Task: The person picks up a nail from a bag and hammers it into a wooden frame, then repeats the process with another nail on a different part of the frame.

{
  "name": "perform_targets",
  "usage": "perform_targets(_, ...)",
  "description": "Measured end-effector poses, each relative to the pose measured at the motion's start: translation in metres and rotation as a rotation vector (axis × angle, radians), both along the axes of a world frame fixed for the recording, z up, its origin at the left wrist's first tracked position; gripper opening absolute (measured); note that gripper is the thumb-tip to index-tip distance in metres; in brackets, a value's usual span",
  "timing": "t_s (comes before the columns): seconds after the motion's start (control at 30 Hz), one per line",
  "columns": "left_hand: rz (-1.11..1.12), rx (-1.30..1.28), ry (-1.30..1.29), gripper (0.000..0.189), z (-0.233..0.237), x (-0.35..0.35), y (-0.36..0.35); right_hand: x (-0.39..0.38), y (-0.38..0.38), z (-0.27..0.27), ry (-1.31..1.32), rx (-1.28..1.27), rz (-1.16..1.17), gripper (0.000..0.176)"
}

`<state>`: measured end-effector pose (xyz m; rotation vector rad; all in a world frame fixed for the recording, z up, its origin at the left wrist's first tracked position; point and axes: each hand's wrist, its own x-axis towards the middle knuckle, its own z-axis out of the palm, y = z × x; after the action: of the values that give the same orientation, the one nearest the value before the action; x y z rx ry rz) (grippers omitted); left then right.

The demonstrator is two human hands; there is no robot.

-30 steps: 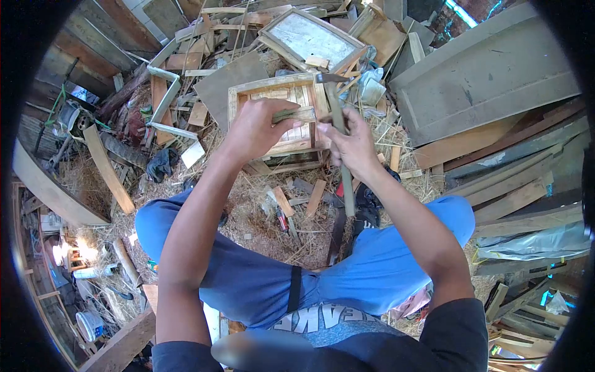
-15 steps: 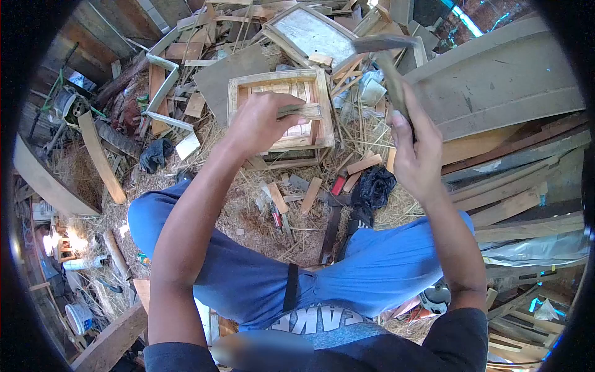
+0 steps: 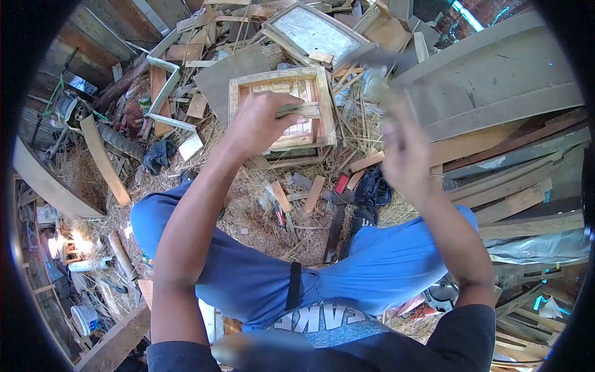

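My left hand (image 3: 263, 118) is closed around a short wooden block (image 3: 307, 111), pinched between thumb and fingers over the right part of a wooden frame (image 3: 325, 93). This shallow, box-like frame rests among scraps in front of my knees. Raised to the right of it, my right hand (image 3: 406, 152) is wrapped around the handle of a hammer (image 3: 381, 57). Motion smears both the hammer and that hand. The hammer head is up and apart from the block. My left forearm and hand hide part of the frame's lower left side.
Wood offcuts (image 3: 314, 194) and a red-handled tool (image 3: 279, 217) lie on the straw-covered ground between my legs. A black plastic bag (image 3: 374, 186) is near my right knee. Behind the frame leans a framed panel (image 3: 316, 32). Stacked boards (image 3: 514, 180) fill the right side.
My right hand and the hammer have shifted slightly left and become blurred, with the hammer head a little lower. My left hand keeps its hold on the block, almost unmoved.
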<state>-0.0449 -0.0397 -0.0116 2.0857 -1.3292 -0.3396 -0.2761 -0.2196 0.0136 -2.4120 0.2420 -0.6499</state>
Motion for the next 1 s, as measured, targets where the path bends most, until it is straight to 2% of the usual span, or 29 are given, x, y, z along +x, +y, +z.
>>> perform_targets(0.03, -0.002, -0.001, -0.005, 0.038, 0.0, 0.0, 0.0, 0.0, 0.001, -0.009, 0.166, -0.118, 0.104, 0.051)
perform_targets(0.07, 0.001, -0.003, -0.017, 0.038, -0.001, 0.001, -0.001, -0.002, -0.004, -0.011, 0.159, -0.123, 0.104, 0.051)
perform_targets(0.13, -0.001, -0.002, -0.027, 0.038, 0.0, 0.002, -0.002, -0.005, -0.008, -0.008, 0.395, 0.007, 0.036, 0.05)
perform_targets(0.17, 0.005, -0.005, -0.004, 0.038, -0.001, 0.002, -0.002, -0.005, -0.013, -0.007, 0.204, -0.124, 0.077, 0.049)
perform_targets(0.2, 0.01, -0.004, 0.022, 0.039, -0.002, 0.001, -0.001, -0.001, -0.012, 0.009, 0.212, -0.118, 0.076, 0.049)
perform_targets(0.27, 0.012, 0.017, 0.021, 0.039, 0.001, -0.001, -0.002, 0.009, -0.005, 0.049, -0.056, 0.056, -0.063, 0.051)
perform_targets(0.3, 0.025, 0.028, 0.01, 0.039, 0.003, -0.001, -0.001, 0.01, 0.001, 0.047, -0.055, 0.057, -0.061, 0.051)
perform_targets(0.37, 0.021, 0.026, -0.001, 0.039, 0.003, -0.002, -0.001, 0.008, 0.013, 0.037, -0.2, 0.287, -0.268, 0.052)
perform_targets(0.4, 0.01, 0.022, -0.013, 0.039, 0.004, -0.001, 0.0, 0.006, 0.011, 0.017, -0.201, 0.289, -0.266, 0.052)
perform_targets(0.47, 0.005, -0.007, -0.025, 0.039, -0.005, 0.001, 0.001, -0.001, 0.001, -0.027, 0.138, -0.044, 0.124, 0.052)
perform_targets(0.5, -0.004, -0.037, -0.033, 0.039, -0.008, 0.002, 0.0, 0.0, -0.001, -0.018, 0.133, -0.046, 0.118, 0.052)
perform_targets(0.57, -0.003, -0.058, -0.037, 0.036, -0.007, 0.002, 0.0, 0.002, -0.007, 0.018, 0.395, -0.067, 0.04, 0.05)
perform_targets(0.6, 0.002, -0.072, -0.032, 0.034, -0.007, 0.001, 0.001, 0.005, -0.009, 0.033, 0.401, -0.062, 0.036, 0.05)
perform_targets(0.67, -0.007, -0.055, -0.026, 0.034, -0.006, -0.001, 0.002, 0.014, -0.01, 0.056, -0.075, -0.125, 0.013, 0.049)
perform_targets(0.7, -0.007, -0.047, -0.03, 0.034, -0.004, 0.0, 0.001, 0.015, -0.003, 0.059, -0.074, -0.128, 0.012, 0.049)
perform_targets(0.77, 0.004, -0.026, -0.021, 0.034, -0.001, -0.003, 0.0, 0.017, 0.013, 0.063, -0.229, 0.29, -0.287, 0.047)
perform_targets(0.83, 0.016, -0.004, -0.018, 0.034, -0.002, -0.003, 0.002, 0.001, -0.011, -0.022, -0.255, -0.21, 0.051, 0.047)
perform_targets(0.9, 0.008, -0.101, -0.098, 0.035, -0.009, 0.001, 0.002, -0.005, 0.003, -0.024, 0.407, 0.111, -0.019, 0.047)
perform_targets(1.0, -0.005, -0.035, -0.083, 0.04, -0.007, 0.005, 0.001, -0.01, -0.017, -0.029, 0.354, 0.12, -0.017, 0.045)
